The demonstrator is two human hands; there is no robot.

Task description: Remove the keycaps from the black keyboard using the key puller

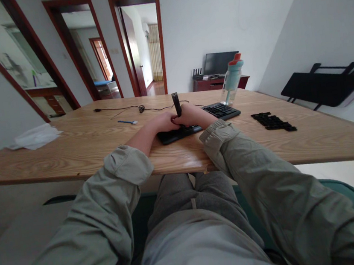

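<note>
One black keyboard (221, 111) lies near the middle of the wood-grained surface (102, 156), under the right hand (191, 114), closed around an upright black handle (176, 102), and the left hand (168, 121), whose grip I cannot tell. Small black pieces (272, 121) lie right; a blue brush (127, 122) and crumpled white sheet (37, 136) left; a bottle (232, 80) behind. Beyond, red-brown door frames (162, 44) line a white wall (201, 13), with a screen (216, 63) on a cabinet (202, 85).

Reddish-brown door frames (162, 44) break up white walls (214, 12) across the upper left, a beige curtain (155, 52) hanging beyond the top-center one, as a flat-panel screen (215, 63) stands atop a dark-red cabinet (208, 86) right of center.
</note>
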